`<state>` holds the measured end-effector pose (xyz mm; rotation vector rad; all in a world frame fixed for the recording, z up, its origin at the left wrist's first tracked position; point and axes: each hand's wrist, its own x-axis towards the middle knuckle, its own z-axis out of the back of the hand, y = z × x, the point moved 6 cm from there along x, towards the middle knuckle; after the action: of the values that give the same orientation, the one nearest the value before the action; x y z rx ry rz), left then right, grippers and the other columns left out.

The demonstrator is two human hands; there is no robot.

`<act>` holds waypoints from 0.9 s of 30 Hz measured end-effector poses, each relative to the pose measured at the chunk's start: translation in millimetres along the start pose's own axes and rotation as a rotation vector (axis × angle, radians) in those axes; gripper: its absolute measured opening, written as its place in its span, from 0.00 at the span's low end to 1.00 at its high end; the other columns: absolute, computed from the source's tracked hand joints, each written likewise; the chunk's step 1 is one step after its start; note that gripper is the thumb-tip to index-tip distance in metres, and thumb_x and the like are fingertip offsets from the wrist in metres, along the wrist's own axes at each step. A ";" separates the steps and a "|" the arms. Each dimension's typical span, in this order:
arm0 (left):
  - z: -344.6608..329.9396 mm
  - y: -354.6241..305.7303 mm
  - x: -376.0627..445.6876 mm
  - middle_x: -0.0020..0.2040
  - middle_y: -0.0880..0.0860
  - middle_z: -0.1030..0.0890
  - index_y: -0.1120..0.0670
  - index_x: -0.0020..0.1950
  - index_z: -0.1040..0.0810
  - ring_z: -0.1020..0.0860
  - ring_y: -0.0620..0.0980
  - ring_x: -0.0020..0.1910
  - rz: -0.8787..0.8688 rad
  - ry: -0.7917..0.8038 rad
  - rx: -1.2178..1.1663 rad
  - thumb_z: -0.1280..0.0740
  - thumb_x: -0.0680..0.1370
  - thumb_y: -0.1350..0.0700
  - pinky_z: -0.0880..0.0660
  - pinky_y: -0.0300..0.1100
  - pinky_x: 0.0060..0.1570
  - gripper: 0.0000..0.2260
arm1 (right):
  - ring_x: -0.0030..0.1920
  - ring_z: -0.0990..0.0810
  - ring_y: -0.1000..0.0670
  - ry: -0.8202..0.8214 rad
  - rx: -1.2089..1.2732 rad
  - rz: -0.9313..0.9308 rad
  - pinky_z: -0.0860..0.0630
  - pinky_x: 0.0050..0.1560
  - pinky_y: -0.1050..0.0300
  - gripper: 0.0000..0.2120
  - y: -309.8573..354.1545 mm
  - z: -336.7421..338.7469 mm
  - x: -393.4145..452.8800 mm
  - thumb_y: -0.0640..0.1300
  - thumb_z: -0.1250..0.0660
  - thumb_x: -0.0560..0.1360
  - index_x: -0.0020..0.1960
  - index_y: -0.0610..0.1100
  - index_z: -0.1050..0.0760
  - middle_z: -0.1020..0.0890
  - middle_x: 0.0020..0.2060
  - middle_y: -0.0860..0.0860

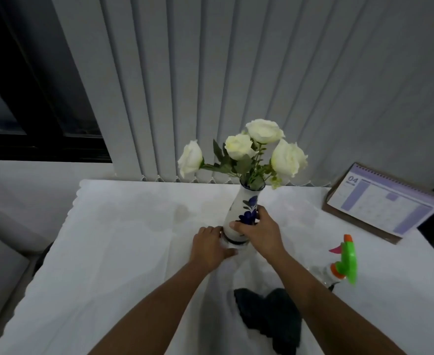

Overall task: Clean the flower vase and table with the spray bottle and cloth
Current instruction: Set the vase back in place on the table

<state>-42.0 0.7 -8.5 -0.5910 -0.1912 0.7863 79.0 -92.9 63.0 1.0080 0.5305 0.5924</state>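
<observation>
Vase (246, 211) stands mid-table (123, 226), white roses (264, 130) leaning toward 1 o'clock. Right hand (258, 233) wraps its belly, thumb across the front, fingers curled behind. Left hand (210, 245) rests at the base from 9 o'clock, fingers fairly straight, touching. Cloth (269, 316) lies at 5 o'clock, bottle (344, 262) at 3, calendar (384, 201) at 2
</observation>
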 end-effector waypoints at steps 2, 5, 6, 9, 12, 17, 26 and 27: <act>-7.1 -6.4 17.5 0.55 0.51 0.20 0.50 0.62 0.25 0.26 0.52 0.55 0.004 0.004 -0.018 0.29 0.65 0.32 0.33 0.41 0.50 0.32 | 0.49 0.20 0.51 -0.007 -0.021 -0.001 0.20 0.50 0.54 0.29 -1.3 10.3 14.5 0.57 0.22 0.59 0.55 0.50 0.27 0.19 0.50 0.55; -16.3 -15.5 45.0 0.55 0.50 0.20 0.49 0.61 0.25 0.26 0.51 0.55 0.000 0.003 -0.051 0.28 0.64 0.33 0.35 0.41 0.48 0.32 | 0.49 0.20 0.51 -0.013 -0.043 -0.006 0.21 0.47 0.57 0.28 -4.1 20.6 37.9 0.57 0.22 0.60 0.55 0.50 0.27 0.20 0.50 0.55; -18.1 -19.6 55.2 0.55 0.50 0.20 0.49 0.61 0.25 0.26 0.51 0.55 -0.003 -0.002 -0.054 0.28 0.64 0.33 0.35 0.40 0.48 0.31 | 0.49 0.20 0.51 -0.018 -0.047 -0.008 0.22 0.46 0.58 0.28 -5.6 23.0 46.3 0.57 0.22 0.60 0.55 0.51 0.28 0.20 0.50 0.55; -24.0 -29.3 83.0 0.55 0.50 0.19 0.49 0.61 0.24 0.26 0.51 0.54 -0.031 -0.014 -0.050 0.27 0.64 0.35 0.33 0.41 0.49 0.30 | 0.47 0.21 0.53 -0.049 -0.044 -0.001 0.24 0.42 0.64 0.25 -9.4 26.6 68.4 0.55 0.22 0.61 0.52 0.54 0.29 0.21 0.46 0.58; -34.0 -33.8 110.8 0.54 0.50 0.19 0.50 0.61 0.24 0.25 0.51 0.53 -0.041 -0.026 -0.072 0.27 0.65 0.36 0.30 0.42 0.50 0.29 | 0.47 0.22 0.54 -0.093 -0.032 -0.015 0.27 0.44 0.64 0.25 -17.5 27.8 94.2 0.53 0.22 0.61 0.52 0.55 0.30 0.21 0.46 0.59; -54.0 -34.9 142.5 0.54 0.50 0.19 0.51 0.61 0.24 0.25 0.53 0.53 -0.032 -0.004 -0.102 0.27 0.67 0.39 0.29 0.44 0.51 0.27 | 0.43 0.23 0.58 -0.168 -0.014 -0.061 0.30 0.38 0.68 0.24 -36.4 23.7 125.3 0.53 0.22 0.60 0.50 0.56 0.31 0.23 0.42 0.62; -72.7 -20.8 166.3 0.49 0.55 0.19 0.56 0.54 0.22 0.24 0.57 0.50 -0.020 -0.023 -0.089 0.29 0.66 0.42 0.30 0.47 0.49 0.23 | 0.46 0.22 0.51 -0.235 -0.045 -0.075 0.24 0.45 0.58 0.28 -59.8 4.9 146.8 0.56 0.22 0.59 0.53 0.51 0.30 0.21 0.47 0.54; -71.7 -20.5 168.9 0.49 0.55 0.19 0.56 0.53 0.22 0.24 0.57 0.50 -0.024 -0.029 -0.069 0.29 0.66 0.43 0.30 0.46 0.49 0.22 | 0.47 0.22 0.51 -0.243 -0.047 -0.073 0.24 0.45 0.57 0.29 -60.2 4.0 148.8 0.56 0.23 0.58 0.54 0.50 0.30 0.21 0.47 0.53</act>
<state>115.5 79.1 -64.7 -0.6412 -0.2527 0.7680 202.1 -19.3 -9.1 0.9958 0.3354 0.4088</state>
